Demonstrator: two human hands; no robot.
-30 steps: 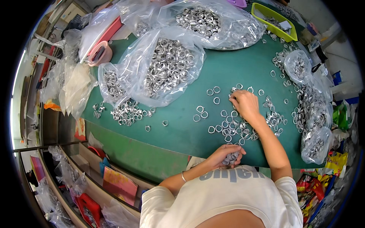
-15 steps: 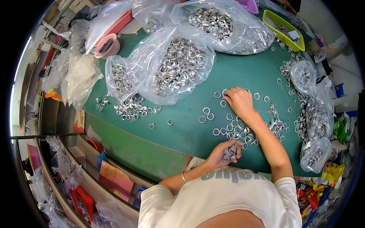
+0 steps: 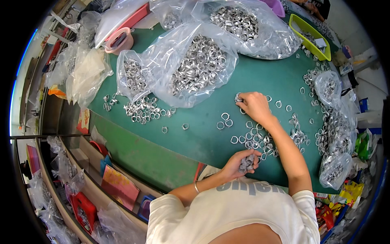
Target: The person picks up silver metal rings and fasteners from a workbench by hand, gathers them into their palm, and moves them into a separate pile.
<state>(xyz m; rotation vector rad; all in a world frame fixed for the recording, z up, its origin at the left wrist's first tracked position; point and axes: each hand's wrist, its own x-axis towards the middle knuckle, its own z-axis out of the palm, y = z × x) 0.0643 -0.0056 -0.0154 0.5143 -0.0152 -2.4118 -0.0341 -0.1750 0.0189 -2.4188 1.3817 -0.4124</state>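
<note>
My left hand (image 3: 235,166), close to my body at the near edge of the table, is curled around a small cluster of grey metal rings (image 3: 247,163). Farther out, my right hand (image 3: 256,106) is closed with its fingertips on silvery rings (image 3: 238,97) at the tabletop; how many it grips is hidden. Between the two hands lies a loose scatter of rings (image 3: 252,138), some overlapping. A trio of rings (image 3: 224,120) rests to the left of my right forearm, and a few single rings (image 3: 278,104) sit to its right.
Large clear plastic bags of rings (image 3: 199,67) cover the far side of the green table (image 3: 195,134). A loose ring pile (image 3: 142,110) lies at left, near a pink tub (image 3: 120,42). A yellow-green basket (image 3: 310,37) stands far right; more bagged rings (image 3: 339,130) line the right edge.
My right hand has drawn in rings that lay spread by its fingertips, and they now sit bunched there. My left hand keeps its cluster. The whole view has shifted slightly.
</note>
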